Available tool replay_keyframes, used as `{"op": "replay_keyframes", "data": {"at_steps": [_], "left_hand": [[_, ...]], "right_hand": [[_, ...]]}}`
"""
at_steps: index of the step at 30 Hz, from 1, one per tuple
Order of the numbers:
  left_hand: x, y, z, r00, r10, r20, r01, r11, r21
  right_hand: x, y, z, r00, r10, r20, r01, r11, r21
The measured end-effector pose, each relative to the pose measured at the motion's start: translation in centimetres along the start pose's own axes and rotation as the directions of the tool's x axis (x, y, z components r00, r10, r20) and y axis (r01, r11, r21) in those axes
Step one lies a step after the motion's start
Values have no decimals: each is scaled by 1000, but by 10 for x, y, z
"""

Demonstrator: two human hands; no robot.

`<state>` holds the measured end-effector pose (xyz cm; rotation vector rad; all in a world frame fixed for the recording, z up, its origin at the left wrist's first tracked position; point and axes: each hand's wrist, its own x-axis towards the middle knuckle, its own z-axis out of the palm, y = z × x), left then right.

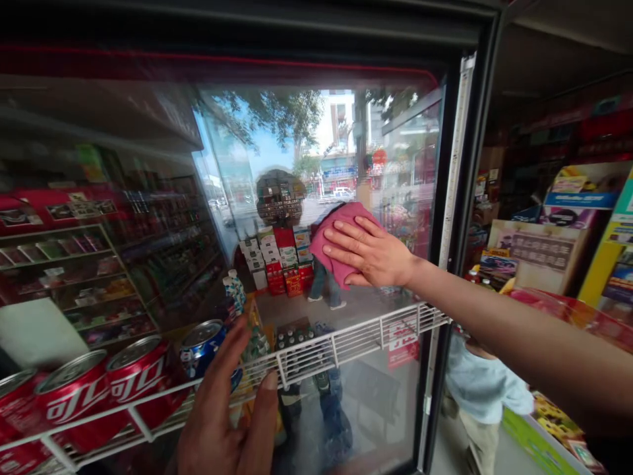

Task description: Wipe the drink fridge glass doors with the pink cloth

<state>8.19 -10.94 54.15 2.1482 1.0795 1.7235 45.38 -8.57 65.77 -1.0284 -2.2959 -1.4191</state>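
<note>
My right hand (366,252) lies flat over a pink cloth (346,214), pressing it against the glass door (395,264). Its fingers stretch forward across the folded fabric. Lower down, my left hand (225,412) is open, its fingers and thumb apart, with nothing visible between them. It is in front of the white wire rack (336,349), close to a blue can (202,340). Whether it touches the rack or the can, I cannot tell. Several red cans, among them this red can (143,373), stand tilted along the rack to the left.
A dark frame (475,171) with a pale strip (452,191) borders the glass. To the right, a person in a light blue shirt (489,376) is beside display boxes (539,247). Reflections of shelves, stacked boxes and a street cover the glass.
</note>
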Motion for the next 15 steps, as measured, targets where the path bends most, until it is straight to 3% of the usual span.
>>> {"op": "replay_keyframes", "data": {"at_steps": [3,6,9,12,15], "left_hand": [[-2,15,10,999,-31,-21,31,999,8],[-5,29,27,998,-60,-30,60,998,-13],[-9,40,48,999,-31,-41,30,999,-34],[-12,52,67,998,-23,-55,19,997,-68],[-14,67,83,998,-45,-49,41,996,-82]], "right_hand": [[1,-5,-2,999,36,-12,-36,999,-20],[26,-23,-2,996,88,-16,-88,996,-10],[55,-37,-3,998,47,50,-47,999,3],[64,-33,-6,990,-12,140,8,999,31],[52,-17,-9,979,-64,195,54,997,54]]}}
